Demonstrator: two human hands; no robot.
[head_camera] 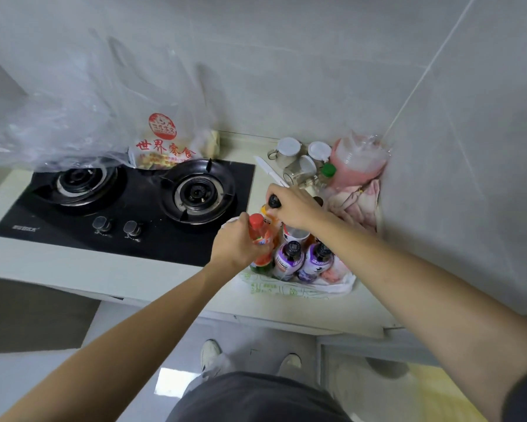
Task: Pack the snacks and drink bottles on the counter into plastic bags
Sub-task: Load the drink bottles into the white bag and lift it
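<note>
Several drink bottles stand upright on a white plastic bag with green print [289, 290] on the counter right of the stove. My left hand [236, 243] grips a red-capped orange bottle [259, 239] at the group's left. Behind it, my right hand [292, 205] holds the black cap of a bottle [274, 201]. Two purple-labelled, black-capped bottles [289, 258] [315, 260] stand at the front. A clear snack bag with red print [161, 144] sits behind the stove, its top standing open.
A black two-burner gas stove [128, 199] fills the counter's left. Glass jars with white lids [298, 159], a white knife [270, 172], a pink-filled clear bag [356, 162] and pink cloth [356, 205] crowd the back right corner by the tiled wall.
</note>
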